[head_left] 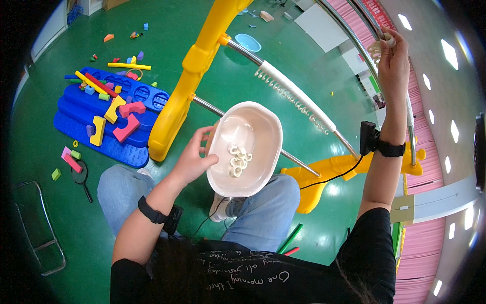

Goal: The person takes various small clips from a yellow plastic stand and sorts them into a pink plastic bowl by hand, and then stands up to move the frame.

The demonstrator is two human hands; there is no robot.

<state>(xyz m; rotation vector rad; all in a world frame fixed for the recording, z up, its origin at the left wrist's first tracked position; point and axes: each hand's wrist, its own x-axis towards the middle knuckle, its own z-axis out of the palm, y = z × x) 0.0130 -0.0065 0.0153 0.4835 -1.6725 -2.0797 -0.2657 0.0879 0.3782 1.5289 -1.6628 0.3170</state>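
My left hand [195,157] grips the left rim of a white plastic basin [271,137], thumb over the edge, and holds it above my knees. Several small off-white hook rings [237,164] lie loose on the bottom of the basin. My right hand [395,58] is raised at the upper right, its fingers closed around a white ring [389,39] at a metal bar [372,25]. More pale rings [374,49] hang on the bar just left of that hand. Lower down, a white tube [298,93] with a row of rings beneath it sits on another metal bar.
A yellow plastic frame post [190,76] rises on the left; its yellow foot [324,175] lies at the right. Foam blocks [126,126] are heaped on a blue plastic step board [71,111]. A light blue bowl [248,43] and a racket [81,175] lie on the green floor.
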